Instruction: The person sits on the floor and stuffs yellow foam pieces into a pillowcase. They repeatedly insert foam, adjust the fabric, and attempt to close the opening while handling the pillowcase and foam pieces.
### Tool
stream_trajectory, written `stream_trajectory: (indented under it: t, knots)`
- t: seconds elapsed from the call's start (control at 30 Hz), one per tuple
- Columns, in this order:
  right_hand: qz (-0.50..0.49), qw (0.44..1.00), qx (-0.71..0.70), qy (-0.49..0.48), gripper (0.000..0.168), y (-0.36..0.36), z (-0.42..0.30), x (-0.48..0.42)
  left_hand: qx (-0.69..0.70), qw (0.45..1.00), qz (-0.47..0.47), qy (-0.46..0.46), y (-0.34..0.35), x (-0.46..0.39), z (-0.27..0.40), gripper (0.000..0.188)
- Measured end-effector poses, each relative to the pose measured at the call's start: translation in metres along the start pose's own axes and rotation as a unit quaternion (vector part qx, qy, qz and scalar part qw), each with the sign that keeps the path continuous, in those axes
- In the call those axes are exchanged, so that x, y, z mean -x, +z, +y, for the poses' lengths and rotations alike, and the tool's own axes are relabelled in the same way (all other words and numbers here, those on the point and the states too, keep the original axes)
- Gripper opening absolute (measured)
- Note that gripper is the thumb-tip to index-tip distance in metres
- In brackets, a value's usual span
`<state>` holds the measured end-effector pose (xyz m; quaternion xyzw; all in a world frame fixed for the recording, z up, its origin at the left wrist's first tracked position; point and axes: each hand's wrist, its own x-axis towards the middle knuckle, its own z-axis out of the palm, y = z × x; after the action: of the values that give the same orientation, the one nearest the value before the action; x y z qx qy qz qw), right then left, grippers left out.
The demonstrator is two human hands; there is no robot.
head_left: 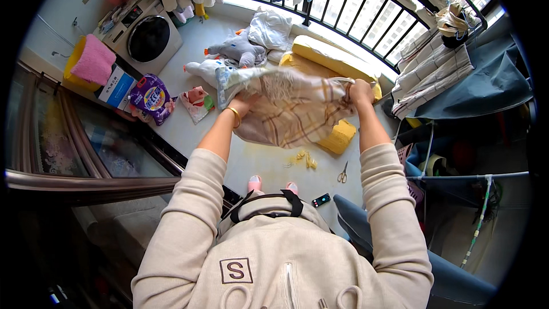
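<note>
My left hand, with a gold bangle at the wrist, grips the left side of a beige plaid cloth with a fringe. My right hand is closed around its bunched upper right edge, beside a pale loop. The cloth hangs spread between both hands above the floor, slightly blurred, and covers some of my left fingers. A small yellow foam-like block lies partly hidden under its lower right edge. Behind the cloth rests a larger yellow padded piece with a pale top. A patterned light-blue fabric shows at the cloth's left.
Scissors, yellow scraps and a phone lie on the floor near my pink slippers. Plush geese and a white bag sit ahead. A washing machine stands left; a drying rack stands right.
</note>
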<state>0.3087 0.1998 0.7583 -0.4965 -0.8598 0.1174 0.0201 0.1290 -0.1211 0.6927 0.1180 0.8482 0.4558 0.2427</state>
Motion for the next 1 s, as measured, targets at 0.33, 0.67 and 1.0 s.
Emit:
stream_trajectory:
  t: [0.33, 0.67, 1.0]
  knots:
    - [0.248, 0.934, -0.143, -0.213, 0.021, -0.024, -0.062, 0.024, 0.622, 0.762, 0.174, 0.048, -0.071, -0.017, 0.018, 0.045]
    - [0.232, 0.956, -0.086, -0.16, 0.022, -0.061, -0.048, 0.001, 0.5, 0.86, 0.105, -0.01, -0.124, -0.015, 0.038, 0.028]
    - [0.136, 0.988, -0.035, -0.067, 0.026, 0.008, -0.003, -0.006, 0.216, 0.97, 0.031, -0.107, -0.07, -0.034, -0.045, 0.029]
